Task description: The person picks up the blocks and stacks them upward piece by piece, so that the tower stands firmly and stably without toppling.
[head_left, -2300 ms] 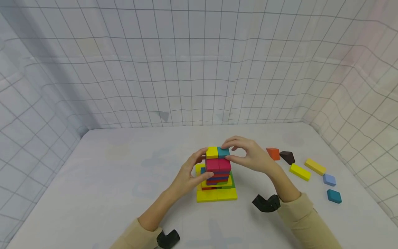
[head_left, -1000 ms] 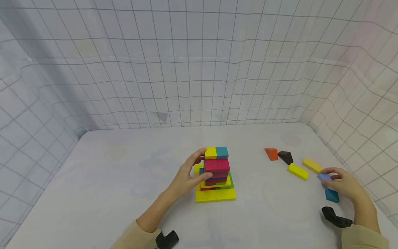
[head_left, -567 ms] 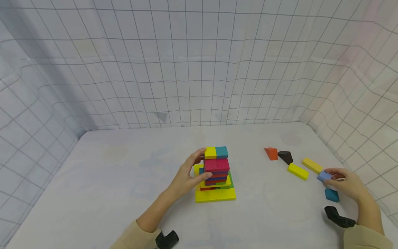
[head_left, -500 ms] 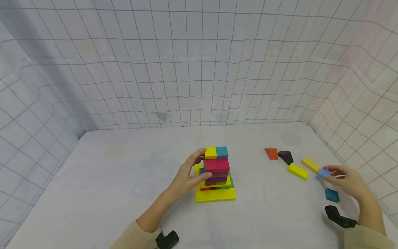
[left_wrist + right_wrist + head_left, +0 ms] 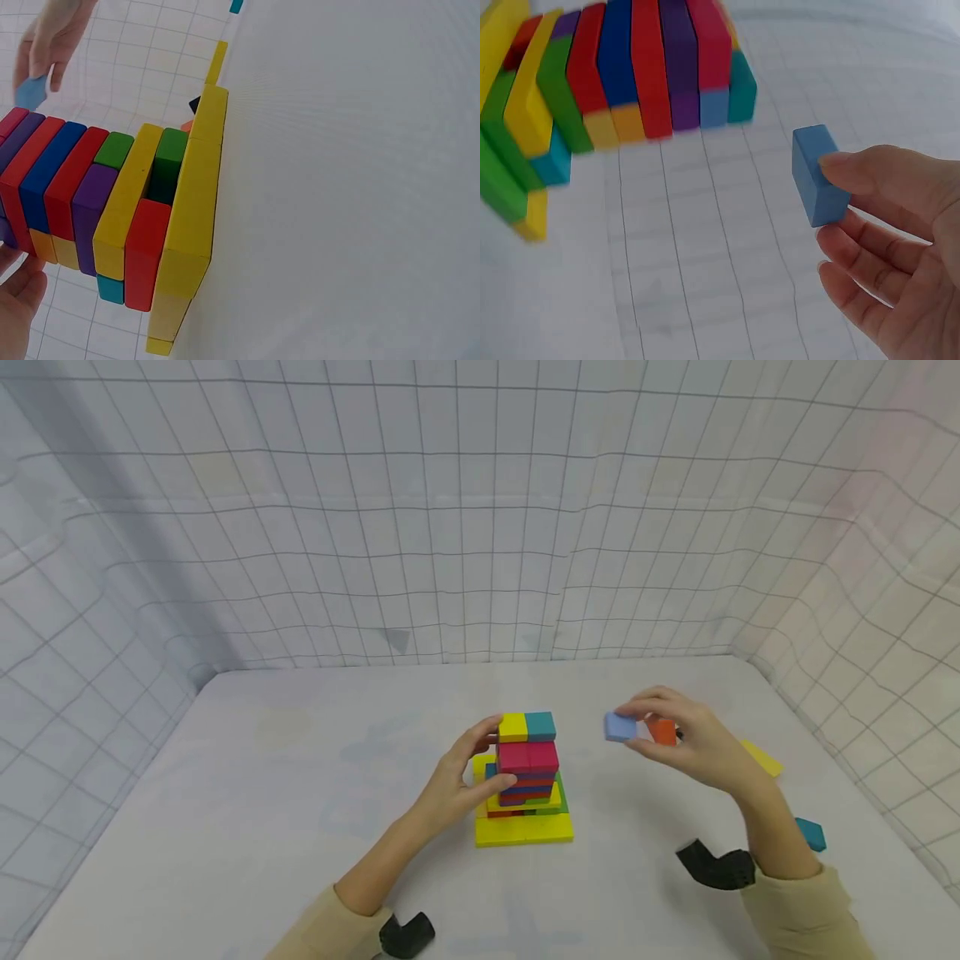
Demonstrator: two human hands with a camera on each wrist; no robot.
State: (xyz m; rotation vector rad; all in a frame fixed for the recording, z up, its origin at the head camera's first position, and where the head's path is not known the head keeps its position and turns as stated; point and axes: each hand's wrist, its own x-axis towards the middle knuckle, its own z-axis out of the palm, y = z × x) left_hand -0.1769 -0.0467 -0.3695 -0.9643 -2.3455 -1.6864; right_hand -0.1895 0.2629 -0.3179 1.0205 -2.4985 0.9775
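A tower of coloured blocks [image 5: 528, 760] stands on a wide yellow bottom layer, with a yellow block [image 5: 512, 727] and a teal block [image 5: 540, 726] side by side on top. My left hand [image 5: 450, 781] holds the tower from its left side, thumb at the front and fingers behind; in the left wrist view only some fingertips [image 5: 26, 289] show. Right of the tower and apart from it, my right hand [image 5: 686, 735] pinches a light blue block [image 5: 819, 174] between thumb and fingers, lifted above the table.
Behind my right hand lies an orange-red block [image 5: 663, 732], with a dark block mostly hidden beside it. Further right on the white table [image 5: 315, 793] are a yellow block [image 5: 763, 758] and a dark teal block [image 5: 812, 833]. Gridded white cloth [image 5: 480, 527] surrounds the table.
My right hand let go of the teal block on top, reached to the right, picked up the light blue block and carried it back left towards the tower. My left hand stays at the tower.
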